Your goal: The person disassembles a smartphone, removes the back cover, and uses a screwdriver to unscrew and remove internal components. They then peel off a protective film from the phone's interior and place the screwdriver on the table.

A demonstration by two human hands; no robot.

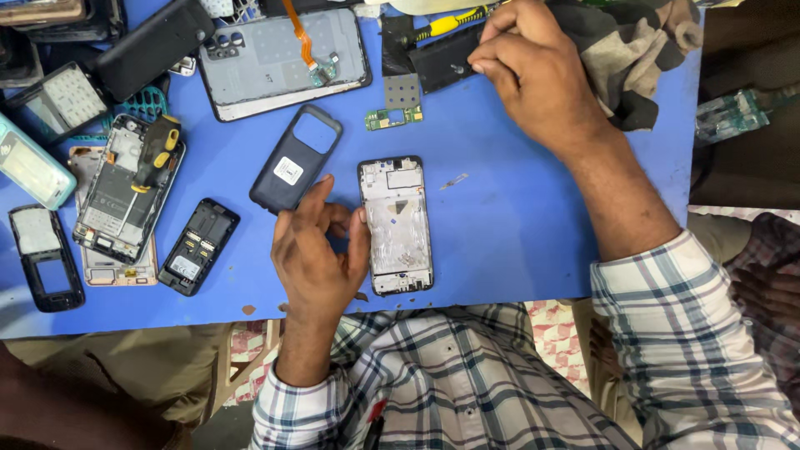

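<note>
Both hands are seen from the head view. Left hand (321, 254) is laid loosely open on the blue table (517, 225), thumb touching the phone frame (397, 225). Right hand (533, 71) is curled, fingertips pressed on a black part (442, 58) at the far edge.

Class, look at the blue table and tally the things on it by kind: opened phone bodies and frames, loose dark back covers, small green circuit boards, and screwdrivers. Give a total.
Opened phone bodies and frames: 5, one beside the left hand
Loose dark back covers: 2
Small green circuit boards: 1
Screwdrivers: 2, one by the right hand
Total: 10
</note>
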